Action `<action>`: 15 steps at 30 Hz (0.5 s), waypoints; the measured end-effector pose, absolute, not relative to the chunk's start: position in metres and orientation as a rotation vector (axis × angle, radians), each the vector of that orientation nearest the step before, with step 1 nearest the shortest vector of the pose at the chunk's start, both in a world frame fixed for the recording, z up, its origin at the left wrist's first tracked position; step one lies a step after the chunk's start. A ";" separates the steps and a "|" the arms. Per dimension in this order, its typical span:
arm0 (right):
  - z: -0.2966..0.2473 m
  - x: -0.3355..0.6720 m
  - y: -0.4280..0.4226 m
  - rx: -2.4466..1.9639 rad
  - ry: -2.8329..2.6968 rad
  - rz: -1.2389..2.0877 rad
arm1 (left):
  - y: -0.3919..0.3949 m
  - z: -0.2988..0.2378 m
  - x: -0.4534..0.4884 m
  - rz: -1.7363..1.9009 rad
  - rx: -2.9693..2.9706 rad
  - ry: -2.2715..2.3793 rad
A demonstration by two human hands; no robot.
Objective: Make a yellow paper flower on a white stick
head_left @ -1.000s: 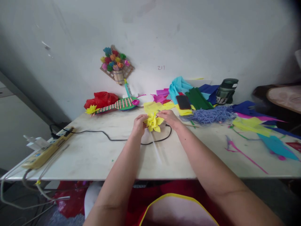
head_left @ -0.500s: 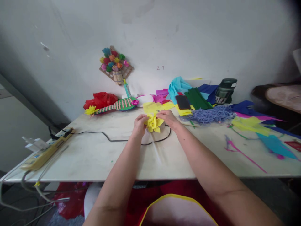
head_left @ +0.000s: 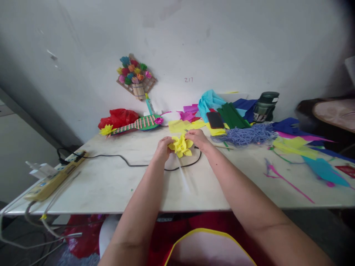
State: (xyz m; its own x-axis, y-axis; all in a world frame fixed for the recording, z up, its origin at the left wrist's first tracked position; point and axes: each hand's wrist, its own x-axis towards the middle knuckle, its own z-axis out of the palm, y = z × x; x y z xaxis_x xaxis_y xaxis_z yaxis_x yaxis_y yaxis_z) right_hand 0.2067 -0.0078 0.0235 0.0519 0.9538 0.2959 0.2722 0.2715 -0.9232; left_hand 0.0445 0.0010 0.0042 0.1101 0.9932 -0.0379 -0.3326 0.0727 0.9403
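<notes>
A yellow crepe-paper flower (head_left: 181, 145) with spread petals is held above the white table, its face toward me. At its left edge, my left hand (head_left: 165, 145) pinches a petal between thumb and finger. On the upper right, the fingers of my right hand (head_left: 196, 137) are closed at another petal. A small thin grey tip pokes out by the right fingertips; its kind cannot be made out. Below the flower runs a pale translucent stick (head_left: 183, 175), blurred, whose top end is hidden behind the petals.
A black cable (head_left: 124, 159) loops behind the flower from a power strip (head_left: 57, 177). A decorated green instrument-shaped craft (head_left: 144, 123) lies back left. Crepe paper (head_left: 234, 115), a phone (head_left: 215, 120), purple yarn (head_left: 245, 135) and a dark jar (head_left: 265, 107) fill the back right.
My left hand has shifted slightly left, and more of the flower's left petals show. The right hand has hardly moved.
</notes>
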 end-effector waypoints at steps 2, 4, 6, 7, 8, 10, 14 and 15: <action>0.023 0.206 -0.008 -1.217 -1.480 0.787 | 0.001 0.005 0.042 1.210 1.020 0.912; 0.021 0.206 -0.007 -1.219 -1.507 0.795 | -0.001 0.006 0.041 1.186 1.082 0.919; 0.019 0.206 -0.005 -1.220 -1.521 0.806 | -0.002 0.006 0.040 1.176 1.132 0.925; 0.018 0.206 -0.004 -1.221 -1.522 0.809 | -0.003 0.007 0.040 1.173 1.152 0.924; 0.017 0.205 -0.004 -1.220 -1.520 0.810 | -0.003 0.007 0.040 1.169 1.169 0.920; 0.017 0.205 -0.004 -1.221 -1.514 0.807 | -0.003 0.007 0.041 1.151 1.189 0.913; 0.019 0.204 -0.005 -1.228 -1.523 0.797 | -0.001 0.006 0.040 1.121 1.199 0.922; 0.020 0.204 -0.006 -1.232 -1.528 0.795 | -0.001 0.006 0.040 1.119 1.201 0.919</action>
State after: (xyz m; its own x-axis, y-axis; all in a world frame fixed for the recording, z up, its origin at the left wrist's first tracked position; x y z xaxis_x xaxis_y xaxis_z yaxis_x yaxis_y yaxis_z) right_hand 0.2042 -0.0058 0.0201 -0.0058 0.9585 0.2849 0.3175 0.2719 -0.9085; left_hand 0.0399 -0.0006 0.0063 0.2264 0.9735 0.0309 -0.1591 0.0057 0.9872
